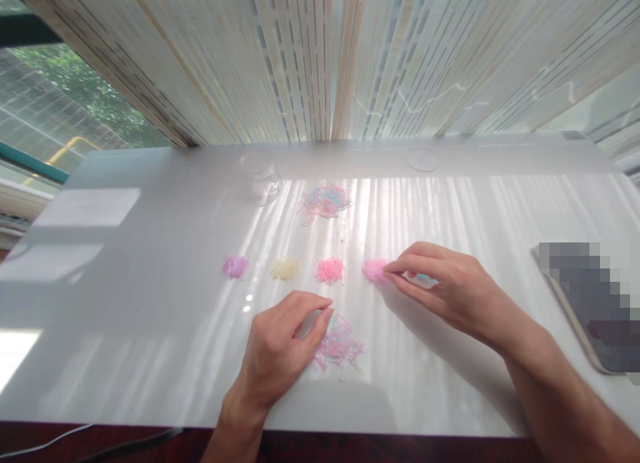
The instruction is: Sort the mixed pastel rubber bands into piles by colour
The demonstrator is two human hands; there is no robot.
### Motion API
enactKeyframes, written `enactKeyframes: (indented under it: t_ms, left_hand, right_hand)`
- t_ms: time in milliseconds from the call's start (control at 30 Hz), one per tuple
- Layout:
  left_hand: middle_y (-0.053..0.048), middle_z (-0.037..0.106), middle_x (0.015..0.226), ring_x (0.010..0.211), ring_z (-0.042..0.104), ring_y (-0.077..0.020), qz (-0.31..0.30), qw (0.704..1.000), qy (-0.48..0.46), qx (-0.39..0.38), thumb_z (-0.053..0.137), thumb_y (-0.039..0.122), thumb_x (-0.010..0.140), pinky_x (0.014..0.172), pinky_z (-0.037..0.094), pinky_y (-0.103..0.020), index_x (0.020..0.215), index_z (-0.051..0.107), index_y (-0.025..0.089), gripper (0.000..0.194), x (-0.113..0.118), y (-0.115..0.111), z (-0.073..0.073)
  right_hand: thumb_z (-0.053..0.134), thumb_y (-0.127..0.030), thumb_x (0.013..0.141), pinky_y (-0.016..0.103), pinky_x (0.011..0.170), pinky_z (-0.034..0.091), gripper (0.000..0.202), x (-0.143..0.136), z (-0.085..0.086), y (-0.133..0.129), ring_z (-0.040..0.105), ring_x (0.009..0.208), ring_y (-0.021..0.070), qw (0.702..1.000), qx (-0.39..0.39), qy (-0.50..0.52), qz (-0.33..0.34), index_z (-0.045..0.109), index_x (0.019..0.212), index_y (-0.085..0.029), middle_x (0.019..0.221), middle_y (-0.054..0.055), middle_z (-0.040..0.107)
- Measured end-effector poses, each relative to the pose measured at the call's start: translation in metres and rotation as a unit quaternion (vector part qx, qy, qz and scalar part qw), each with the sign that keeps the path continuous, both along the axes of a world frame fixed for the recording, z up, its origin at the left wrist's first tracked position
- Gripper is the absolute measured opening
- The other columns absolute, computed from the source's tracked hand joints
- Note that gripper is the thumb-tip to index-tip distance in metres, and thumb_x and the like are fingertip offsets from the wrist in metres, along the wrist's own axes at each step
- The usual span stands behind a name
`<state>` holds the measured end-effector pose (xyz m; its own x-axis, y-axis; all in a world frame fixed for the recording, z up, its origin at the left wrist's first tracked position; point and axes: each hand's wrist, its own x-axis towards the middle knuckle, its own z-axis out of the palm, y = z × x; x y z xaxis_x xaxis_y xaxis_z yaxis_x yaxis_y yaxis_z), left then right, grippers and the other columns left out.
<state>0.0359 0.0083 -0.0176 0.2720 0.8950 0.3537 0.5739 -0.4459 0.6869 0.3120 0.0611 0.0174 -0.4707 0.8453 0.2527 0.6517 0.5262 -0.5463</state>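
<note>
On the white table, small piles form a row: purple (pixel 235 267), yellow (pixel 285 270), coral pink (pixel 329 270) and light pink (pixel 374 270). A blue pile (pixel 426 279) shows partly behind my right hand (pixel 450 283), whose thumb and finger pinch at the light pink pile's right edge; anything between them is too small to tell. My left hand (pixel 283 346) is closed in a pinch beside a mixed pile of thin loops (pixel 340 346) near me, and what it holds, if anything, cannot be made out. Another mixed pile (pixel 326 202) lies farther back.
A clear jar (pixel 263 178) stands behind the row at the left, and a clear round lid (pixel 421 160) lies at the back right. A phone-like device (pixel 590 310), partly blurred, is at the right. Blinds (pixel 330 63) hang behind the white table (pixel 165 283).
</note>
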Motion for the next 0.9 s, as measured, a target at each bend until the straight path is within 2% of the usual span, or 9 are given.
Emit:
enactKeyframes:
  t_ms: [133, 267, 400, 600, 667, 733, 833, 900]
  left_hand:
    - [-0.002, 0.077, 0.097, 0.054, 0.049, -0.0077, -0.003, 1.0, -0.022, -0.013, 0.069, 0.019, 0.099, 0.055, 0.049, -0.023, 0.123, 0.069, 0.02, 0.024, 0.006, -0.001, 0.002]
    - [-0.002, 0.079, 0.092, 0.06, 0.06, -0.009, -0.032, 0.999, -0.04, 0.007, 0.07, 0.016, 0.098, 0.062, 0.054, -0.022, 0.111, 0.073, 0.02, 0.013, 0.009, -0.002, 0.005]
    - [-0.002, 0.079, 0.089, 0.07, 0.07, -0.0115, -0.03, 0.999, -0.04, 0.013, 0.07, 0.012, 0.098, 0.07, 0.059, -0.023, 0.104, 0.074, 0.019, 0.01, 0.008, -0.004, 0.007]
    - [-0.002, 0.081, 0.091, 0.073, 0.072, -0.0116, -0.015, 0.998, -0.06, -0.013, 0.07, 0.01, 0.095, 0.059, 0.054, -0.019, 0.101, 0.076, 0.02, 0.014, 0.003, -0.009, 0.013]
    - [-0.001, 0.081, 0.09, 0.069, 0.069, -0.011, 0.036, 0.998, -0.044, 0.0, 0.071, 0.013, 0.094, 0.056, 0.052, -0.019, 0.097, 0.078, 0.021, 0.012, -0.007, -0.009, 0.014]
    - [0.0, 0.079, 0.085, 0.06, 0.061, -0.0093, 0.141, 0.989, -0.016, 0.028, 0.071, 0.019, 0.094, 0.057, 0.05, -0.021, 0.092, 0.08, 0.022, 0.009, -0.024, -0.006, 0.016]
    - [0.006, 0.059, 0.061, 0.051, 0.046, -0.0086, 0.338, 0.94, 0.033, 0.026, 0.076, 0.032, 0.09, 0.056, 0.045, -0.022, 0.093, 0.082, 0.024, 0.01, -0.053, -0.001, 0.02]
    - [0.008, 0.048, 0.056, 0.051, 0.044, -0.0092, 0.408, 0.912, 0.039, -0.009, 0.078, 0.04, 0.088, 0.056, 0.042, -0.022, 0.097, 0.083, 0.025, 0.019, -0.069, 0.003, 0.022]
  right_hand:
    - [0.065, -0.018, 0.099, 0.022, 0.064, 0.053, 0.011, -0.012, 0.004, -0.007, 0.068, 0.074, 0.0123, 0.992, -0.062, 0.092, 0.056, 0.075, 0.096, -0.021, 0.089, 0.002, 0.073]
    - [0.061, -0.018, 0.102, 0.025, 0.068, 0.054, 0.015, -0.024, -0.001, -0.012, 0.066, 0.075, 0.0132, 0.986, -0.073, 0.105, 0.11, 0.075, 0.097, -0.02, 0.084, 0.002, 0.073]
    - [0.059, -0.02, 0.103, 0.026, 0.067, 0.053, 0.017, -0.028, -0.005, -0.013, 0.065, 0.074, 0.0136, 0.984, -0.075, 0.106, 0.124, 0.075, 0.098, -0.019, 0.083, 0.002, 0.073]
    - [0.062, -0.022, 0.102, 0.025, 0.068, 0.054, 0.013, -0.029, -0.007, -0.018, 0.067, 0.075, 0.0135, 0.986, -0.055, 0.111, 0.111, 0.074, 0.107, -0.02, 0.087, 0.003, 0.073]
    - [0.063, -0.024, 0.102, 0.024, 0.067, 0.054, 0.013, -0.029, -0.008, -0.019, 0.066, 0.073, 0.013, 0.988, -0.048, 0.104, 0.104, 0.073, 0.109, -0.019, 0.086, 0.003, 0.071]
    - [0.061, -0.024, 0.103, 0.025, 0.065, 0.053, 0.014, -0.029, -0.009, -0.018, 0.065, 0.072, 0.0131, 0.989, -0.043, 0.09, 0.105, 0.072, 0.108, -0.018, 0.085, 0.003, 0.07]
    - [0.056, -0.023, 0.105, 0.026, 0.066, 0.052, 0.018, -0.029, -0.01, -0.017, 0.065, 0.072, 0.0143, 0.99, -0.047, 0.057, 0.119, 0.073, 0.104, -0.017, 0.085, 0.004, 0.07]
    - [0.053, -0.023, 0.106, 0.027, 0.066, 0.052, 0.021, -0.03, -0.01, -0.017, 0.065, 0.073, 0.0152, 0.989, -0.053, 0.041, 0.132, 0.073, 0.102, -0.017, 0.084, 0.005, 0.07]
